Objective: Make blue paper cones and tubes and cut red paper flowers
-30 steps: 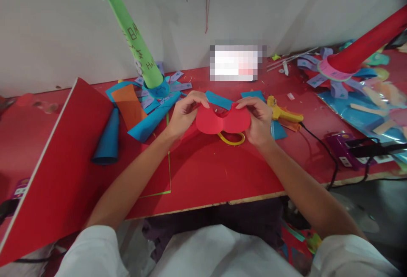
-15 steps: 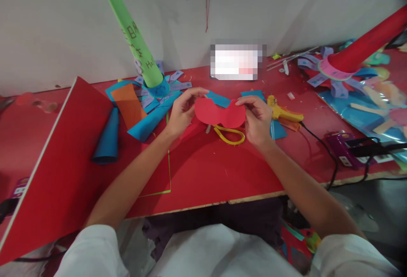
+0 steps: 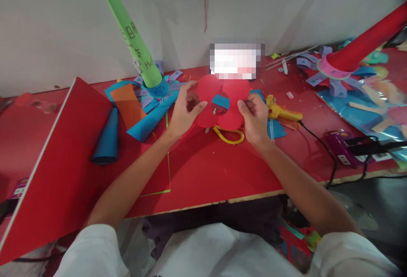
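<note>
A red paper flower [image 3: 237, 97] with rounded petals and a round hole in its middle is held up over the table. My left hand [image 3: 185, 114] pinches its left edge, thumb in front. On the opposite edge, my right hand [image 3: 256, 118] grips it the same way. Through the hole, part of a blue piece behind it shows. Just below the flower lies a yellow loop [image 3: 229, 136], its upper part hidden by the paper. A yellow glue gun [image 3: 281, 111] rests to the right of my right hand, on blue and orange scraps.
A green paper tube [image 3: 135, 40] stands in a blue base at the back left. Blue cones [image 3: 106, 141] and an orange sheet [image 3: 129, 104] lie left. A red board [image 3: 57, 158] leans at far left. A purple power strip [image 3: 341, 148] with cables sits right, near a red tube [image 3: 372, 42].
The red paper was folded in half; now it is opened out into a full flower with a central hole. Both hands have shifted their hold, thumbs now on the front.
</note>
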### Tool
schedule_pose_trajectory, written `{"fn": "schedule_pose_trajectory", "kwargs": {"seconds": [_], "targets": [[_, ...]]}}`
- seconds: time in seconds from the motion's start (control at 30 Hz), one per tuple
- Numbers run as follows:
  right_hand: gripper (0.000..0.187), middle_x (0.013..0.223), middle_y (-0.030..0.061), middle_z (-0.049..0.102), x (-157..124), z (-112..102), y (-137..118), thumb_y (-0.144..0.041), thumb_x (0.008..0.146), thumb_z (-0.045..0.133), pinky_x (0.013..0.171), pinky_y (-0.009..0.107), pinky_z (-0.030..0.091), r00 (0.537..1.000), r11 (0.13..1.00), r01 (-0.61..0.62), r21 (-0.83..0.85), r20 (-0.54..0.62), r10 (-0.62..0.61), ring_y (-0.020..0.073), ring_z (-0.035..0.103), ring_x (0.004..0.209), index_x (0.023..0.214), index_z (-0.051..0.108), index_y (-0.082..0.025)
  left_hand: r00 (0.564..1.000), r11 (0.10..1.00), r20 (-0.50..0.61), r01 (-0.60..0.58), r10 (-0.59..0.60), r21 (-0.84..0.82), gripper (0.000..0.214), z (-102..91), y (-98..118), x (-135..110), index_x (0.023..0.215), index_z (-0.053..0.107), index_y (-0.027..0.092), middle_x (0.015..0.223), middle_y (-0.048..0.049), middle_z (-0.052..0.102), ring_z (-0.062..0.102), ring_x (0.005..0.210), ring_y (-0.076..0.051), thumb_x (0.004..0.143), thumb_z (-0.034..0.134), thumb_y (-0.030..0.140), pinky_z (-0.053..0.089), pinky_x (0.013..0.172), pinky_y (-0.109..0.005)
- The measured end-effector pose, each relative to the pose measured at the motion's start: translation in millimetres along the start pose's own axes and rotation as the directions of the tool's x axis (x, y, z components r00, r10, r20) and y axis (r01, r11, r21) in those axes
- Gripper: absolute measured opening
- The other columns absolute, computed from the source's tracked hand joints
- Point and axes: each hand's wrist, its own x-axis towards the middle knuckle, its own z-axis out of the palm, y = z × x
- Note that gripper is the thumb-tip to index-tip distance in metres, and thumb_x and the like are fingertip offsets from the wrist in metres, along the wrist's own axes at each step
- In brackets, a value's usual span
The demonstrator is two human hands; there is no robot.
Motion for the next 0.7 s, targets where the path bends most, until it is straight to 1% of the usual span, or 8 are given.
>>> {"fn": "schedule_pose_trajectory", "kwargs": {"seconds": [0.07,0.13,0.2,0.3,0.4,0.5,0.6,0.7], "targets": [[0.028,0.090,0.0017,0.070,0.0,0.5,1.6,-0.056,0.101,0.070,0.064,0.034,0.058,1.000,1.000,0.000,0.023,0.007,-0.001,0.0196,0.067,0.073,0.117,0.064,-0.033,1.000,0.999,0.026,-0.016,0.014,0.049,0.080,-1.4,0.2,-0.3,0.153,0.042,0.037,0.087,0.0004,0.061,0.067,0.077,-0.018,0.090,0.078,0.069,0.055,0.072,-0.034],[0.042,0.112,0.0046,0.075,0.1,0.5,0.0,-0.055,0.101,0.069,0.068,0.037,0.061,1.000,1.000,0.017,0.026,0.003,-0.017,0.0199,0.071,0.079,0.138,0.058,-0.038,0.999,0.995,0.046,-0.026,0.022,0.092,0.087,-1.5,1.5,-1.0,0.158,0.038,0.039,0.088,0.0000,0.060,0.067,0.077,-0.019,0.088,0.080,0.069,0.055,0.071,-0.035],[0.050,0.133,0.0064,0.073,0.5,-0.4,-3.6,-0.055,0.101,0.069,0.070,0.037,0.062,1.000,1.000,0.026,0.009,-0.011,-0.026,0.0185,0.070,0.079,0.147,0.055,-0.041,0.998,0.992,0.062,-0.029,0.021,0.126,0.086,-0.8,3.5,-1.9,0.158,0.041,0.037,0.097,-0.0029,0.065,0.069,0.083,-0.020,0.088,0.082,0.066,0.056,0.073,-0.034],[0.039,0.127,0.0057,0.076,1.3,-1.7,-9.2,-0.054,0.101,0.069,0.070,0.037,0.062,1.000,0.999,0.021,-0.042,-0.022,-0.022,0.0181,0.068,0.076,0.136,0.068,-0.037,0.996,0.986,0.093,-0.002,-0.014,0.167,0.059,-0.2,6.4,-3.2,0.143,0.061,0.029,0.113,-0.0066,0.071,0.069,0.093,-0.019,0.093,0.081,0.052,0.056,0.077,-0.031],[0.024,0.108,0.0036,0.079,1.4,-1.2,-12.3,-0.050,0.101,0.070,0.080,0.038,0.063,0.999,0.997,0.049,-0.061,-0.013,-0.050,0.0199,0.072,0.086,0.114,0.079,-0.031,0.998,0.977,0.035,0.051,-0.059,0.205,0.030,-1.2,7.7,-3.7,0.120,0.073,0.023,0.109,-0.0052,0.076,0.068,0.090,-0.016,0.093,0.080,0.035,0.053,0.074,-0.028],[0.023,0.106,0.0028,0.080,0.5,1.3,-14.3,-0.046,0.095,0.078,0.086,0.037,0.063,0.998,0.998,0.054,-0.039,0.025,-0.053,0.0201,0.075,0.094,0.113,0.079,-0.030,0.998,0.976,-0.033,0.060,-0.054,0.210,0.019,-2.3,7.5,-3.3,0.108,0.074,0.022,0.101,-0.0032,0.077,0.069,0.086,-0.015,0.092,0.080,0.029,0.052,0.074,-0.026],[0.028,0.103,0.0023,0.079,-0.9,3.2,-16.8,-0.042,0.091,0.082,0.083,0.035,0.063,0.998,0.999,0.025,-0.041,0.053,-0.023,0.0195,0.074,0.092,0.115,0.078,-0.029,0.998,0.977,-0.060,0.014,-0.001,0.211,0.010,-3.4,5.9,-1.7,0.097,0.074,0.021,0.095,-0.0027,0.075,0.069,0.085,-0.015,0.094,0.079,0.030,0.055,0.078,-0.028],[0.021,0.098,0.0022,0.078,-1.7,2.7,-19.5,-0.043,0.092,0.082,0.079,0.035,0.061,0.998,0.997,0.015,-0.070,0.055,-0.012,0.0190,0.072,0.088,0.107,0.080,-0.028,0.994,0.967,-0.082,-0.042,0.065,0.251,0.019,-5.1,3.3,0.7,0.092,0.076,0.023,0.105,-0.0063,0.070,0.068,0.097,-0.019,0.093,0.081,0.041,0.058,0.083,-0.031]]}}
